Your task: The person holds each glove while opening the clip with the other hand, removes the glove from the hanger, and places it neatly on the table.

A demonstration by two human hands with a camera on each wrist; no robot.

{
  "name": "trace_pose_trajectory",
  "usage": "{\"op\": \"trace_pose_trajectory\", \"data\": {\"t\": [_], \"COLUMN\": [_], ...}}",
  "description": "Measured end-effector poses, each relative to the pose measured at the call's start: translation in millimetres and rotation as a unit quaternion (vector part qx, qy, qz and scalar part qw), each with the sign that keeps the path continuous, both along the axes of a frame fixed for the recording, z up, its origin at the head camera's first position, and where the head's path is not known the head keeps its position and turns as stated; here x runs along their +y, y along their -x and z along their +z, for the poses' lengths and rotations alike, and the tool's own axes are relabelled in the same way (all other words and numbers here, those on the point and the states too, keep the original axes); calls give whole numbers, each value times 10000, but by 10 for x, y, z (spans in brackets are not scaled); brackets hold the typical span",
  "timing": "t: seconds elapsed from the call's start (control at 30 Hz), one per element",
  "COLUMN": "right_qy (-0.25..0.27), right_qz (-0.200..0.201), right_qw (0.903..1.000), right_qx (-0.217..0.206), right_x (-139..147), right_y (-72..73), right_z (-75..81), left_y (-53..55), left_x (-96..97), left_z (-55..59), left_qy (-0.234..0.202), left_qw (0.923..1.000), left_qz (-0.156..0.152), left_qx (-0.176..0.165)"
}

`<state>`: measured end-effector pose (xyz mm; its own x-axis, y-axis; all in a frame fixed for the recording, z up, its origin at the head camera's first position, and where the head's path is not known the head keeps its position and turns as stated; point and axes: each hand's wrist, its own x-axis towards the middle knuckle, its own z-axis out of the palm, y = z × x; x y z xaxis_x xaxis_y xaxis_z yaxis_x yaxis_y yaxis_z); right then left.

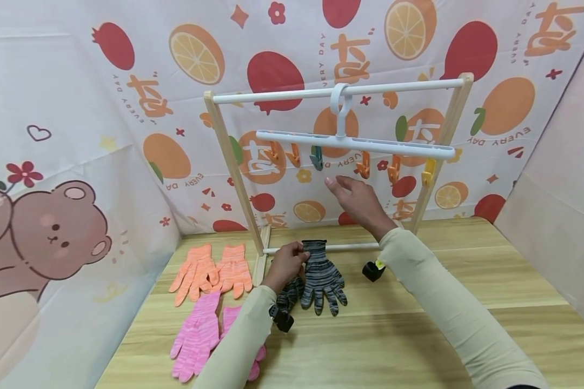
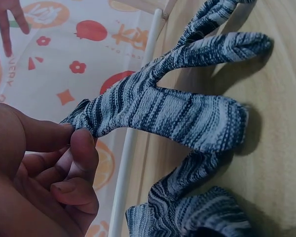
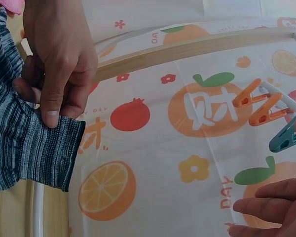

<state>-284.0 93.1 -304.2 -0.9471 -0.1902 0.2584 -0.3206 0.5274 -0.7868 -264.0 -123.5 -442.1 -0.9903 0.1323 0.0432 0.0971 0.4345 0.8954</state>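
My left hand (image 1: pixel 286 266) pinches a grey-and-black striped knit glove (image 1: pixel 321 275) at its cuff, thumb against fingertips. The glove hangs fingers down, close over the table. A second striped glove (image 2: pixel 202 212) lies behind and below it, partly hidden by the left hand in the head view. My right hand (image 1: pixel 360 202) is raised, empty, with fingers extended, just under a white hanger (image 1: pixel 389 146). Nearest to it is a teal clothespin (image 1: pixel 317 158); the right thumb overlaps this clip in the right wrist view. Orange clothespins (image 3: pixel 266 109) hang beside the teal one.
The hanger hooks over the white top rod (image 1: pixel 282 95) of a wooden-post rack (image 1: pixel 226 146). A yellow clothespin (image 1: pixel 428 173) hangs at its right end. Orange gloves (image 1: pixel 194 273) and pink gloves (image 1: pixel 197 337) lie on the table's left side. A fruit-print cloth (image 1: pixel 272 75) backs the table.
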Motion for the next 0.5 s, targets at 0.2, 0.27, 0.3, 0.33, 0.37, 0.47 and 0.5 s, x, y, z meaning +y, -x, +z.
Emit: {"op": "trace_pose_trajectory", "data": {"t": [0.2,0.27,0.3,0.33,0.37,0.47,0.5], "right_qy": [-15,-3,-4,-5,0,-9,-11], "right_qz": [6,15,17,24,31,24,13], "right_qw": [10000,10000,10000,10000,10000,10000,10000], "right_qx": [27,34,33,31,27,20,18], "right_x": [-3,-7,-7,-8,-10,-14,-12], "right_y": [0,2,2,2,2,4,7], "right_z": [-2,-6,-6,-7,-7,-8,-11], "left_y": [30,42,47,53,57,66,69], "left_x": [-24,-30,-33,-36,-40,-52,-51], "left_z": [-52,-65,-71,-77,-83,-98,-104], "left_qy": [-26,-45,-54,-71,-75,-37,-13], "left_qw": [10000,10000,9999,9999,9998,9998,9997], "left_qz": [32,34,39,57,63,92,107], "left_qx": [-41,-70,-92,-138,-170,-197,-212]}}
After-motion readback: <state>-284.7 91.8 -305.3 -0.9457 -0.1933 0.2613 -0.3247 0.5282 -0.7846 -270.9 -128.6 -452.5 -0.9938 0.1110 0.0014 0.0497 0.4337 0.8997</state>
